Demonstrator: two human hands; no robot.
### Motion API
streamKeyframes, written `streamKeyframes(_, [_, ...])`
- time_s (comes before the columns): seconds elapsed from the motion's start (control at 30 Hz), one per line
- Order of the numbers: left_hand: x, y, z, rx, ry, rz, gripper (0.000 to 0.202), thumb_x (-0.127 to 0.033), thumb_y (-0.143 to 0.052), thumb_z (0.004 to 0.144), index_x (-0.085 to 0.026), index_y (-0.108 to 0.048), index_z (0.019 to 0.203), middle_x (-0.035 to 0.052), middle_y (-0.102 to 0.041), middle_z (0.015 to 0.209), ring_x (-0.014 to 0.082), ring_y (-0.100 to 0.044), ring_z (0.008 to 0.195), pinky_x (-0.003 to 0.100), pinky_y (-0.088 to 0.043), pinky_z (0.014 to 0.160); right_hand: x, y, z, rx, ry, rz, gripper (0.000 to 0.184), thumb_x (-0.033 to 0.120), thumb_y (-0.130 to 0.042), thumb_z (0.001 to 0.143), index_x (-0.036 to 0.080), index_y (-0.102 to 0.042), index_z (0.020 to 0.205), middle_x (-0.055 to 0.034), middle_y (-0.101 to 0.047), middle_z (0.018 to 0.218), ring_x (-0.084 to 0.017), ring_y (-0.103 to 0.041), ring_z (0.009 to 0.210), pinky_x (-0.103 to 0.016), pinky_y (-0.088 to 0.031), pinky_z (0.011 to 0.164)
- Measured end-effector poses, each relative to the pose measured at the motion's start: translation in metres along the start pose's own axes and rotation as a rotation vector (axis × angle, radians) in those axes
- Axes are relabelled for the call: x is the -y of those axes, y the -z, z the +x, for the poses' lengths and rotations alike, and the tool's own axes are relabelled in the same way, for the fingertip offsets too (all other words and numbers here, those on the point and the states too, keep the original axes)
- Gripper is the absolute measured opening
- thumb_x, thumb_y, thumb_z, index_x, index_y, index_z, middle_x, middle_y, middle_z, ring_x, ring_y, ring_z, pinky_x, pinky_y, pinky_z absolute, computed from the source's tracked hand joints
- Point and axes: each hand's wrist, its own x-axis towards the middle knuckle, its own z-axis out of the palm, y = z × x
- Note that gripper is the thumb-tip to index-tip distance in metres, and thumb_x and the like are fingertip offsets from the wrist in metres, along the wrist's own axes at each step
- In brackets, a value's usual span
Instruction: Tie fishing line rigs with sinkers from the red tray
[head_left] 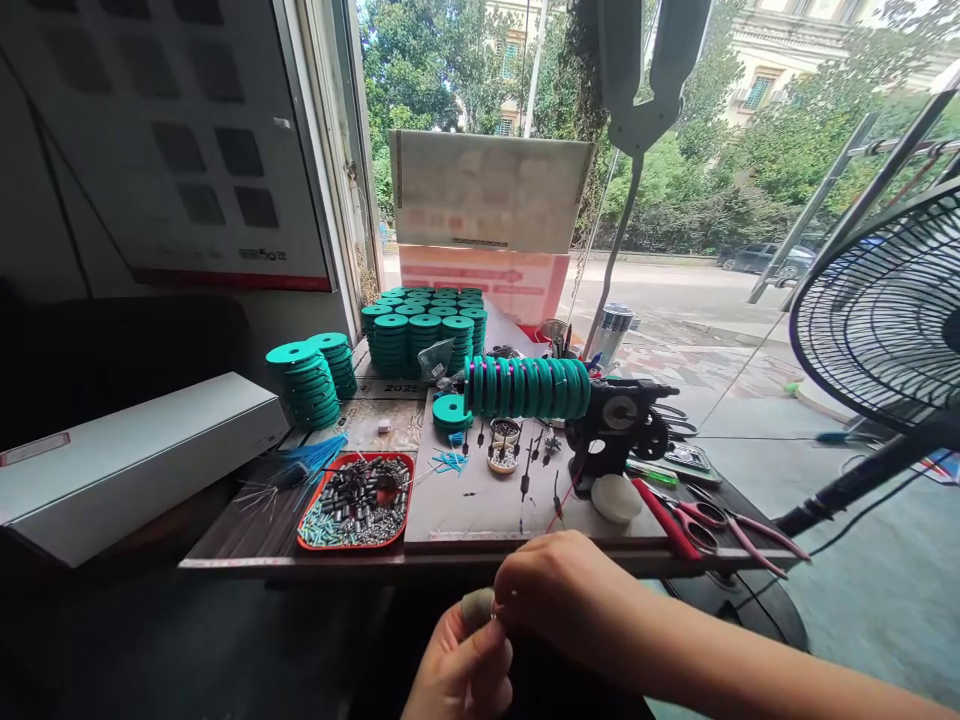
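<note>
My left hand is closed in a pinch in front of the table edge, a tan wrap on one finger. Against its fingertips, my right hand is closed too, knuckles up. A tiny shiny bit shows between them, too small to name. A thin red line runs up from near my right hand towards a black hand-cranked winder. On the winder's shaft sits a row of green ring spools. Below it hang several dark small pieces on thin lines.
Left of the board lies a red-rimmed tray of small metal parts. Green spool stacks stand behind. Scissors, pliers and a white round lid lie right. A fan stands beside the table, a white box opposite.
</note>
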Motion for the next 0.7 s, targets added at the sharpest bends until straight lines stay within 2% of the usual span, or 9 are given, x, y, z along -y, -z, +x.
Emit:
streamKeyframes(0.1, [-0.001, 0.000, -0.001, -0.015, 0.051, -0.075, 0.038, -0.037, -0.088, 0.048, -0.017, -0.062, 0.066, -0.0132, -0.027, 0.038, -0.0021, -0.012, 0.035, 0.011, -0.012, 0.034, 0.002, 0.003, 0.000, -0.044, -0.018, 0.029, 0.013, 0.015, -0.060, 0.074, 0.015, -0.061, 0.061, 0.0032, -0.059, 0.056, -0.002, -0.038, 0.048, -0.014, -0.024, 0.050])
streamKeyframes(0.23, [-0.001, -0.002, -0.001, -0.008, 0.073, -0.174, 0.033, -0.030, -0.090, 0.048, -0.016, -0.066, 0.066, -0.0131, -0.028, 0.038, -0.0027, -0.011, 0.034, 0.010, -0.010, 0.033, 0.007, 0.005, -0.011, -0.196, -0.001, 0.146, 0.011, 0.016, -0.055, 0.079, 0.016, -0.063, 0.073, 0.0014, -0.062, 0.066, -0.004, -0.050, 0.058, -0.012, -0.033, 0.056])
streamKeyframes(0.3, [0.000, -0.003, 0.000, -0.007, 0.077, -0.233, 0.033, -0.027, -0.091, 0.044, -0.017, -0.068, 0.066, -0.0124, -0.033, 0.038, -0.0033, -0.013, 0.033, 0.010, -0.009, 0.032, 0.008, -0.002, -0.020, -0.292, 0.035, 0.168, 0.015, 0.019, -0.051, 0.083, 0.016, -0.063, 0.073, 0.0003, -0.061, 0.069, -0.004, -0.052, 0.061, -0.011, -0.035, 0.056])
streamKeyframes(0.4, [0.002, -0.004, 0.002, -0.018, 0.088, -0.297, 0.035, -0.023, -0.092, 0.042, -0.015, -0.070, 0.067, -0.0096, -0.046, 0.044, -0.0049, -0.018, 0.032, 0.008, -0.013, 0.031, 0.005, -0.023, -0.030, -0.428, 0.133, 0.087, 0.023, 0.021, -0.048, 0.085, 0.017, -0.061, 0.066, 0.0003, -0.058, 0.064, -0.005, -0.050, 0.058, -0.012, -0.034, 0.053])
streamKeyframes(0.47, [0.005, -0.002, 0.003, -0.022, 0.078, -0.320, 0.033, -0.022, -0.091, 0.045, -0.014, -0.070, 0.070, -0.0064, -0.054, 0.052, -0.0050, -0.025, 0.033, 0.008, -0.018, 0.032, 0.002, -0.039, -0.031, -0.546, 0.203, 0.023, 0.028, 0.023, -0.043, 0.087, 0.017, -0.059, 0.065, 0.0006, -0.057, 0.059, -0.006, -0.047, 0.056, -0.014, -0.034, 0.052])
streamKeyframes(0.57, [0.009, 0.000, 0.003, -0.014, 0.071, -0.337, 0.030, -0.022, -0.088, 0.051, -0.015, -0.070, 0.073, -0.0017, -0.062, 0.062, 0.0006, -0.046, 0.043, 0.009, -0.028, 0.037, 0.000, -0.055, -0.027, -0.674, 0.239, 0.004, 0.030, 0.024, -0.040, 0.089, 0.018, -0.059, 0.067, 0.0012, -0.057, 0.056, -0.007, -0.044, 0.053, -0.015, -0.035, 0.052])
streamKeyframes(0.63, [0.010, 0.000, 0.003, -0.012, 0.079, -0.338, 0.029, -0.024, -0.087, 0.054, -0.016, -0.069, 0.075, 0.0011, -0.065, 0.072, 0.0062, -0.057, 0.056, 0.010, -0.035, 0.041, -0.002, -0.060, -0.026, -0.700, 0.224, 0.026, 0.026, 0.021, -0.043, 0.088, 0.018, -0.060, 0.069, 0.0016, -0.057, 0.057, -0.006, -0.045, 0.053, -0.014, -0.036, 0.052])
streamKeyframes(0.7, [0.011, 0.000, 0.002, -0.015, 0.068, -0.340, 0.028, -0.023, -0.086, 0.056, -0.016, -0.069, 0.077, 0.0020, -0.066, 0.076, 0.0095, -0.061, 0.065, 0.011, -0.041, 0.047, -0.003, -0.063, -0.026, -0.680, 0.197, 0.056, 0.021, 0.019, -0.046, 0.086, 0.018, -0.061, 0.072, 0.0014, -0.058, 0.059, -0.006, -0.048, 0.055, -0.013, -0.038, 0.053])
